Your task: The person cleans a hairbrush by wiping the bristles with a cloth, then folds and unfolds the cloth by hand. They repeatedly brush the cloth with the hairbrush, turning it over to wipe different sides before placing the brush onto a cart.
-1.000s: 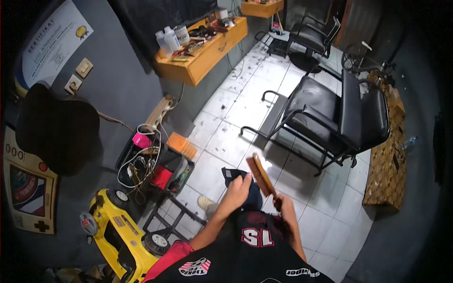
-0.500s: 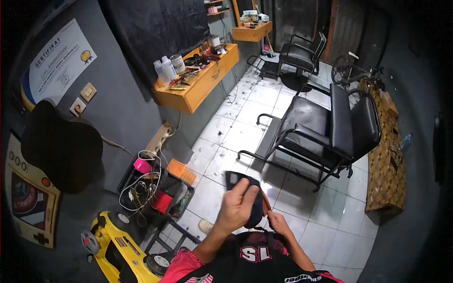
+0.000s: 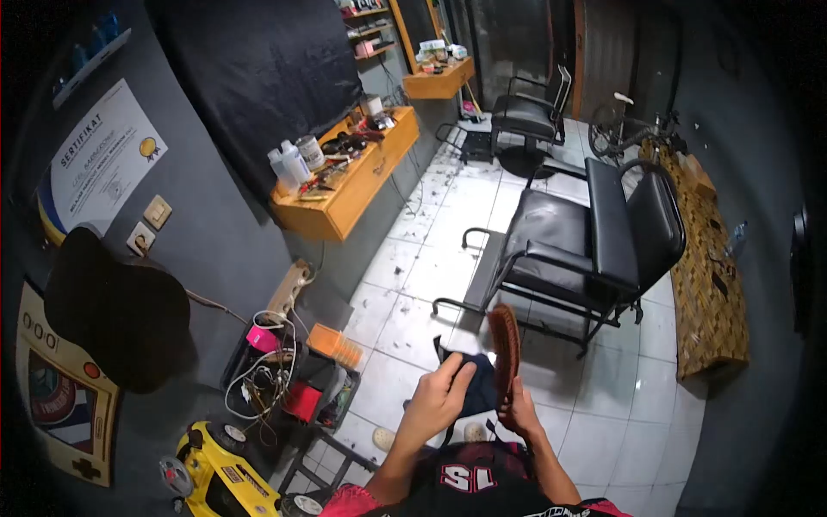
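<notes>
My left hand (image 3: 441, 398) is closed on a dark navy fabric item (image 3: 479, 386) with a thin black strap sticking out at its top; its kind I cannot tell. To the right, my right hand (image 3: 520, 412) has its fingers wrapped round the lower end of a long, curved brown brush (image 3: 506, 345). The brush stands nearly upright, and its bristled side lies right beside the fabric. Both hands are in front of my black and pink shirt, above the tiled floor (image 3: 392, 319).
A black barber chair (image 3: 551, 224) stands ahead, near a woven chest (image 3: 711, 293). On the left are a wooden shelf (image 3: 379, 177) with bottles and tools, a cart (image 3: 332, 392) with cables, and a yellow toy car (image 3: 228, 474). Dark hair clippings dot the floor.
The brush has come up into fuller view, and my right hand has risen with it. The fabric item has moved lower and to the right in my left hand. The camera view has shifted slightly.
</notes>
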A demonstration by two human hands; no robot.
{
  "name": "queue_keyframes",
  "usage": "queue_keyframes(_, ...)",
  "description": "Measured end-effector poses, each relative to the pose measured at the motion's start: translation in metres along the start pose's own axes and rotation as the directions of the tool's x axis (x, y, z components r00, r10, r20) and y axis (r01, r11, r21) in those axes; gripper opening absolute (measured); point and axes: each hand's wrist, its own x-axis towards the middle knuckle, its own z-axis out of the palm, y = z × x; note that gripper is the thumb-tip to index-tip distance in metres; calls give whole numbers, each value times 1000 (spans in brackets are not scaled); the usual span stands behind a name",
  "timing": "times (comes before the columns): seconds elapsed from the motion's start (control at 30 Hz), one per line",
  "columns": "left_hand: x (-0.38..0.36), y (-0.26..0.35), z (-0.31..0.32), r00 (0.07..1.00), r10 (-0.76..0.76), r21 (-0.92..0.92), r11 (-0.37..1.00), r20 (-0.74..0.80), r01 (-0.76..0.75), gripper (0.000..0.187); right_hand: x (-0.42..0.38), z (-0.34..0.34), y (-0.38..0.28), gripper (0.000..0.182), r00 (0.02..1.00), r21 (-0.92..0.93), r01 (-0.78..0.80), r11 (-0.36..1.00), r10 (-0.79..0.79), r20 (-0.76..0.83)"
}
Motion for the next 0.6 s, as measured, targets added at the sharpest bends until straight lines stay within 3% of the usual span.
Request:
queue_keyframes(0.07,4,5,5,1000,20,61,998,14,-21,20,-16,21,-17,60,916,-173,351,920,-299,267)
queue_keyframes(0.1,6,9,6,997,78,54,996,-14,-77,17,-13,20,-12,60,881,-298,451,841,-367,299)
queue_keyframes(0.13,7,9,1,999,27,1,1000,23,-27,16,-12,22,-8,60,917,-204,338,919,-273,291)
queue_keyframes(0.2,9,3,-8,996,85,-117,990,34,-81,17,1,12,9,60,963,-317,257,913,-215,163)
queue_keyframes(0.23,7,9,-15,998,62,-253,966,16,-56,17,15,-6,33,61,982,-467,187,864,-156,105)
queue_keyframes(0.27,4,15,-21,999,45,-380,924,-4,-43,18,31,-29,57,63,993,-600,118,791,-113,47)
queue_keyframes(0.3,2,7,-24,992,77,-539,834,-99,-118,20,36,-47,77,67,995,-771,37,636,-92,-28)
queue_keyframes(0.33,1,13,-30,984,67,-593,791,-162,-152,20,40,-72,100,74,987,-834,-158,528,98,-125)
queue_keyframes(0.4,0,19,-39,961,17,-686,697,-275,-208,22,49,-141,172,81,971,-918,-220,330,161,-175)
queue_keyframes(0.43,-2,9,-46,968,57,-714,665,-244,-219,28,45,-160,191,82,968,-946,-228,232,163,-193)
queue_keyframes(0.53,-4,3,-50,954,7,-708,669,-300,-227,35,29,-167,201,83,961,-932,-276,234,97,-260)
queue_keyframes(0.57,-5,5,-45,934,-128,-739,651,-333,-174,38,37,-165,199,83,948,-882,-317,348,92,-305)
queue_keyframes(0.6,-5,3,-44,943,-124,-738,657,-309,-155,38,40,-149,182,82,958,-843,-263,469,24,-286)
